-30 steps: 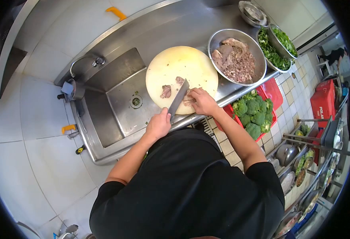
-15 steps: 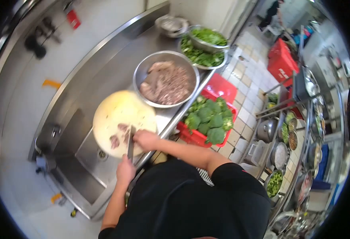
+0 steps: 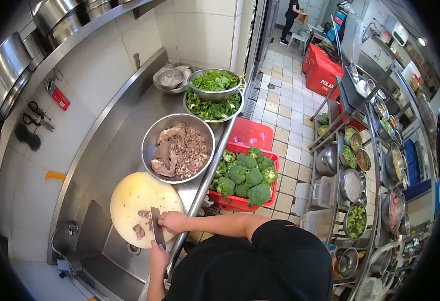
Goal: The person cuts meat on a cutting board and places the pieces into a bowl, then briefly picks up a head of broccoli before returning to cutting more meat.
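Note:
My left hand (image 3: 160, 257) grips the handle of a cleaver (image 3: 157, 228), its blade resting on the round cutting board (image 3: 130, 193). Right beside the blade, my right hand (image 3: 174, 222) is closed low over the board, with its fingertips and whatever they hold hidden. Small pieces of cooked-looking meat (image 3: 139, 231) lie left of the blade. Just beyond the board stands a steel bowl (image 3: 147, 150) of meat, with larger chunks (image 3: 166, 158) on its left and chopped bits (image 3: 192, 150) on its right.
The board partly overhangs a sink basin (image 3: 99, 226). Bowls of leafy greens (image 3: 215, 80) stand at the counter's far end. A red crate (image 3: 275, 173) of broccoli (image 3: 254, 177) sits right of the counter. Shelves with food bowls (image 3: 355, 220) line the right; another person (image 3: 291, 20) stands far back.
The view has tilted upward, so the counter and bowls appear lower and more shelf shows at the upper left. Both hands remain at the board, with the cleaver still in my left.

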A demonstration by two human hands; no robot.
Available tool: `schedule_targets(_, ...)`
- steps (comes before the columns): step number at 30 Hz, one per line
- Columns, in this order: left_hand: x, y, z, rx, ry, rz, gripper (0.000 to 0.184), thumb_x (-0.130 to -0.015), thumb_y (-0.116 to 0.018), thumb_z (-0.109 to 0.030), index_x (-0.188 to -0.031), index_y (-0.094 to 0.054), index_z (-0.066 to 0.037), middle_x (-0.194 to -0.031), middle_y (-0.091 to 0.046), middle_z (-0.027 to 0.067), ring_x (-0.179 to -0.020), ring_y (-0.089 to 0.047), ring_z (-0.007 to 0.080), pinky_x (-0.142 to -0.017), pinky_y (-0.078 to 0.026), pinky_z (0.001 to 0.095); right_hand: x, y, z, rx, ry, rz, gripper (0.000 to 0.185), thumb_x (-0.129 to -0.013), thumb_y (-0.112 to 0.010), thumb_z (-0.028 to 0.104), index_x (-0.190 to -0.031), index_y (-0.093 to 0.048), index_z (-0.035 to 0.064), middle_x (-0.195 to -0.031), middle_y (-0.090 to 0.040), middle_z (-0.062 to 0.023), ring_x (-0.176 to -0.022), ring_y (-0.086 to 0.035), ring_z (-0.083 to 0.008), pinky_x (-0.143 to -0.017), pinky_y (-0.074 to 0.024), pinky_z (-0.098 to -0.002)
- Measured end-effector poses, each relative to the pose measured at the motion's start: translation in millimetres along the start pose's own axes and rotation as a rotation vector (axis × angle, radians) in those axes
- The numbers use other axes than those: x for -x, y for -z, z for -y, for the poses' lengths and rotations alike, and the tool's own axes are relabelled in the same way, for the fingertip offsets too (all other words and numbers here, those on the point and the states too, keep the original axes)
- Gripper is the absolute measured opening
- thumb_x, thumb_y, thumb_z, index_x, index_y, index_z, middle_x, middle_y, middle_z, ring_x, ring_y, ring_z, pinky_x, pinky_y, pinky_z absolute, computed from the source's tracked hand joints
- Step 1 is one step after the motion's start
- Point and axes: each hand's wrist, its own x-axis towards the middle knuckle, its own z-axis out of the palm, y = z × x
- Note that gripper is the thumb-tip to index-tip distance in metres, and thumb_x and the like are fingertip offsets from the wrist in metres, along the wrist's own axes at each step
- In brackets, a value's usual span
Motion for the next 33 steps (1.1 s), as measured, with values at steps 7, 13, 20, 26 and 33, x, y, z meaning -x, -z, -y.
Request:
schedule_targets(7,37,16,7,-0.098,0.050,0.099,0.021,-0.099,-0.054,-0.014,-0.111,-0.052,0.003,-0.092,-0.067,0.0352,-0.090,-0.064,0.0563,-0.081,-0.048,0.0628,1,9,-8,0.020,0.075,0.066,0.015,-0.081,-0.063,0.017,-0.091,-0.062,0.0060,-0.094,-0.062,-0.0121,-0.093,-0.063,-0.0324,-0.083,-0.0528,-0.0436)
schedule_targets(13,-2,-7,10,-0.009,-0.020,0.013,0.022,-0.099,-0.054,-0.015,-0.113,-0.050,0.002,-0.088,-0.067,0.0345,-0.087,-0.064,0.0553,-0.075,-0.049,0.0614,6,1,-8,0.066,0.056,0.039,0.015,-0.082,-0.062,0.016,-0.091,-0.062,0.0053,-0.094,-0.062,-0.0126,-0.095,-0.063,-0.0324,-0.085,-0.0530,-0.0438)
schedule_targets(20,33,-4,26,-0.065,-0.003,0.057,0.025,-0.099,-0.055,-0.019,-0.114,-0.052,0.001,-0.095,-0.067,0.0354,-0.093,-0.064,0.0551,-0.084,-0.048,0.0625,6,9,-7,-0.018,0.026,0.085,0.017,-0.082,-0.062,0.013,-0.094,-0.066,0.0005,-0.099,-0.065,-0.0158,-0.098,-0.063,-0.0354,-0.088,-0.0538,-0.0452)
schedule_targets(26,1,-10,1,0.040,0.037,0.026,0.028,-0.099,-0.055,-0.020,-0.114,-0.050,0.003,-0.096,-0.066,0.0360,-0.094,-0.063,0.0566,-0.080,-0.048,0.0622,4,1,-15,-0.025,0.053,0.092,0.017,-0.083,-0.062,0.014,-0.093,-0.065,0.0003,-0.097,-0.064,-0.0164,-0.096,-0.064,-0.0357,-0.085,-0.0545,-0.0462)
schedule_targets(33,36,-4,-4,-0.041,0.096,0.061,0.026,-0.099,-0.054,-0.019,-0.113,-0.050,0.002,-0.098,-0.066,0.0369,-0.095,-0.063,0.0558,-0.084,-0.048,0.0622,10,2,-20,-0.010,0.104,0.020,0.016,-0.083,-0.063,0.015,-0.092,-0.062,0.0023,-0.098,-0.062,-0.0146,-0.093,-0.063,-0.0341,-0.082,-0.0543,-0.0453)
